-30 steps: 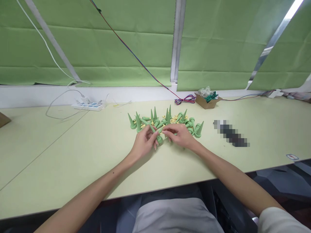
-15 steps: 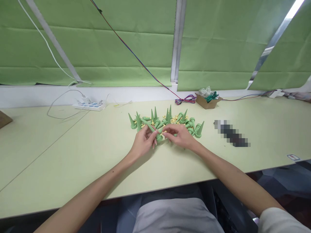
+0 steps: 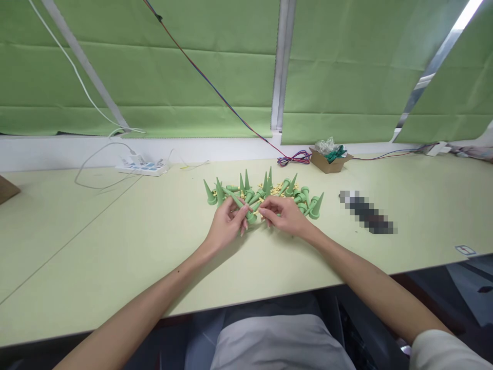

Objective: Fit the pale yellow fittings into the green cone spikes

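My left hand (image 3: 227,221) is closed around a green plastic spike (image 3: 251,218), its wide round base turned toward me and its point slanting up to the left. Close beside that base, the thumb and fingertips of my right hand (image 3: 283,213) are pinched together. Whatever small piece they hold is too hidden to make out. Behind both hands lies a pile of similar green spikes (image 3: 316,206), some upright on their bases and others on their sides. Small yellow parts (image 3: 278,189) are scattered among them.
A small cardboard box (image 3: 330,163) with clear plastic and green material stands at the back, next to a bundled red-blue cable (image 3: 295,158). On the left are a white power strip (image 3: 144,168) and a brown cardboard edge (image 3: 6,190). A blurred-out dark object (image 3: 367,213) lies right.
The spike's base has tilted and shifted slightly left in my left hand. My right fingertips have drawn a little away from it. The pile looks the same.
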`<action>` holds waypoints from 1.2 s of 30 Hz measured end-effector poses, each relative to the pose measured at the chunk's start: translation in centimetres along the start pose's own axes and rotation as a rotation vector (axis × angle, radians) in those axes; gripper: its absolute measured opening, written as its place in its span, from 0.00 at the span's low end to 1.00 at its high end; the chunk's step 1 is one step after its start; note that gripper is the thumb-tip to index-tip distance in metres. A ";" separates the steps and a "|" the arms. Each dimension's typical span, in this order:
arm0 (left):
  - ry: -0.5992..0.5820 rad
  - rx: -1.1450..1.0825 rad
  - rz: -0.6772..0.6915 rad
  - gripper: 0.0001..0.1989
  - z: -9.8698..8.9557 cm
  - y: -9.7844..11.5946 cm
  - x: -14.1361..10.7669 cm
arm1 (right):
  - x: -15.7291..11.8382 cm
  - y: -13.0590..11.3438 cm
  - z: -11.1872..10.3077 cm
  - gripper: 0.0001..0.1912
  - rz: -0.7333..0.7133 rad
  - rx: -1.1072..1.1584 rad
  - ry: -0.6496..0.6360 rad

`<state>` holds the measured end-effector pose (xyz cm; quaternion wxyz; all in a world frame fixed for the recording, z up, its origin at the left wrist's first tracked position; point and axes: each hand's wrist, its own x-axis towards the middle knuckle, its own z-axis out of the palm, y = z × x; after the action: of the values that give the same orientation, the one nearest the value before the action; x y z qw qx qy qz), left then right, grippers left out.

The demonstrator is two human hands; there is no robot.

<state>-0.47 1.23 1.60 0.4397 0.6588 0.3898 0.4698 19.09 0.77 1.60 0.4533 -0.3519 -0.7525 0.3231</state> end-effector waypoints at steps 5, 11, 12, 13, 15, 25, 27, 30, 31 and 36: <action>-0.015 0.000 -0.015 0.16 0.1 0.3 -0.1 | 0.0 0.2 0.1 0.09 -0.007 -0.001 -0.015; -0.066 0.025 -0.035 0.15 0.2 0.6 -0.2 | 0.0 0.3 0.2 0.09 -0.007 0.007 -0.020; -0.067 0.026 -0.032 0.15 0.2 0.7 -0.3 | 0.0 0.3 0.3 0.09 -0.007 0.008 -0.020; -0.067 0.030 -0.030 0.15 0.2 0.8 -0.3 | 0.0 0.4 0.3 0.09 -0.008 0.008 -0.021; -0.067 0.042 -0.029 0.15 0.2 0.9 -0.4 | 0.0 0.4 0.3 0.09 -0.012 0.005 -0.022; -0.083 0.045 -0.033 0.15 0.2 0.4 -0.2 | 0.0 0.5 0.4 0.08 -0.016 0.009 -0.017; -0.085 0.047 -0.031 0.14 0.2 0.3 -0.2 | -0.1 0.6 0.5 0.08 -0.015 0.007 -0.016; -0.091 0.060 -0.028 0.15 0.2 0.2 -0.2 | -0.1 0.5 0.6 0.08 -0.015 0.007 -0.013; -0.097 0.066 -0.028 0.15 0.2 0.2 -0.2 | -0.1 0.5 0.6 0.08 -0.014 0.007 -0.011; -0.111 0.075 -0.039 0.14 0.1 0.0 -0.3 | -0.2 0.3 0.6 0.09 -0.003 0.011 0.005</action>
<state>-0.43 0.94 1.48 0.4448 0.6923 0.3946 0.4089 18.65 0.71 1.01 0.4575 -0.3493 -0.7501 0.3257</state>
